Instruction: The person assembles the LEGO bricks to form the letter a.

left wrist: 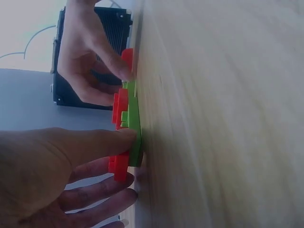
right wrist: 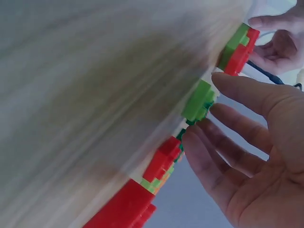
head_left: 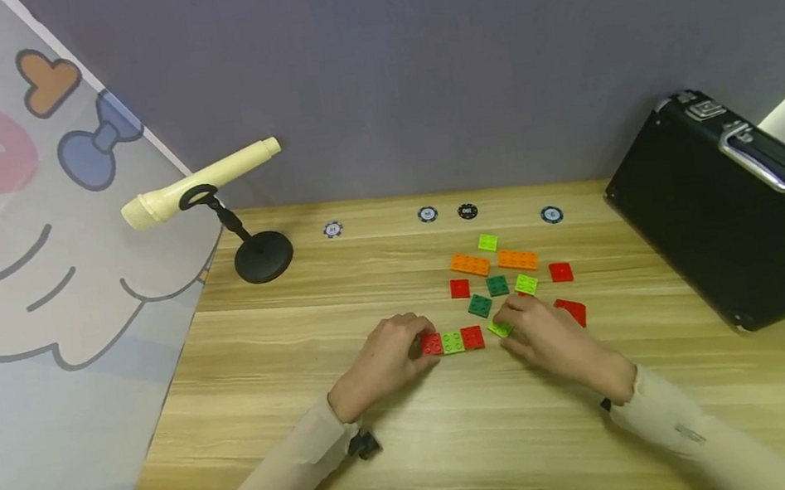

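Observation:
In the head view, my left hand (head_left: 393, 354) pinches the left end of a joined brick piece, thumb on the near side and fingers on the far side. Two red bricks (head_left: 473, 338) sit on the ends of its longer lime brick (head_left: 452, 342), whose studs show between them. My right hand (head_left: 549, 340) is around a small loose lime brick (head_left: 500, 329), just right of that piece. From the right wrist view, its thumb and fingers are spread near this lime brick (right wrist: 197, 100), with no firm grip visible.
Beyond the hands lie orange bricks (head_left: 518, 260), dark green bricks (head_left: 480, 305), other lime bricks (head_left: 526, 285) and red bricks (head_left: 560, 271). Several chips (head_left: 427, 214) line the back edge. A microphone on a stand (head_left: 263, 256) is at left, a black case (head_left: 720, 216) at right.

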A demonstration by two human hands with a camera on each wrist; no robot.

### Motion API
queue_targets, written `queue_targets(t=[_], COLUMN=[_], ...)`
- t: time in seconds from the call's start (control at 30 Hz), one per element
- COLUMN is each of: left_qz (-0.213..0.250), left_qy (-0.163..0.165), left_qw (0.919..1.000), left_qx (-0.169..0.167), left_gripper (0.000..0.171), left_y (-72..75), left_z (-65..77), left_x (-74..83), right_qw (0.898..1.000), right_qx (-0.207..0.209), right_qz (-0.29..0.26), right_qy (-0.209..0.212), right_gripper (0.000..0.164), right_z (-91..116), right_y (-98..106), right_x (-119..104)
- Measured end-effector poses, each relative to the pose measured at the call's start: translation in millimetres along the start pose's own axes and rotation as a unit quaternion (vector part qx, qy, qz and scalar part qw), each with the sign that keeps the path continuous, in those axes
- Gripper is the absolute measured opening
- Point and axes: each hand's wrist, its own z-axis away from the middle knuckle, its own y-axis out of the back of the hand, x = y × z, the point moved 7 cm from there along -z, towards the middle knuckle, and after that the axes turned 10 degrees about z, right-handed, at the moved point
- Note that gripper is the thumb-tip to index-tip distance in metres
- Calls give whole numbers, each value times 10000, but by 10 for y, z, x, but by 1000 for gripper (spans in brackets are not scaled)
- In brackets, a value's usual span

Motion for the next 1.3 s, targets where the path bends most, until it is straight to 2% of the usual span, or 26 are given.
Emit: queue_targets(t=[0.1, 0.33, 0.6, 0.8, 0.93, 1.1, 1.3], left_qz=[-53, -638, -920, -1024, -1054, -1033, -1046], left_qy=[-41, -265, -308, -271, -260, -321, -346], left_qw=[10000, 9976, 9952, 9943, 9940, 9940, 9938], left_qx=[-25, 65, 111, 75, 108, 184, 173], left_gripper=[29, 31, 33, 35, 34, 32, 32], left_y=[-17, -12, -18, -31, -23, -20, -29], left_z=[13, 41, 66, 86, 84, 82, 79], left_x=[0, 47, 67, 69, 68, 82, 78], right_qw=[9999, 9996, 9997, 9997, 9985, 9962, 9961], right_qx=[-105, -231, -221, 63, 37, -80, -66], right_qz=[84, 74, 23, -225, -475, -775, -686], right_qy=[-1, -112, -81, 118, 257, 388, 551], right_gripper=[26, 19, 20, 29, 34, 31, 27], right_z=[4, 9, 31, 13, -25, -77, -116], right_y=[-39, -61, -64, 26, 83, 64, 21], right_x=[-16, -35, -29, -92, -178, -253, -278])
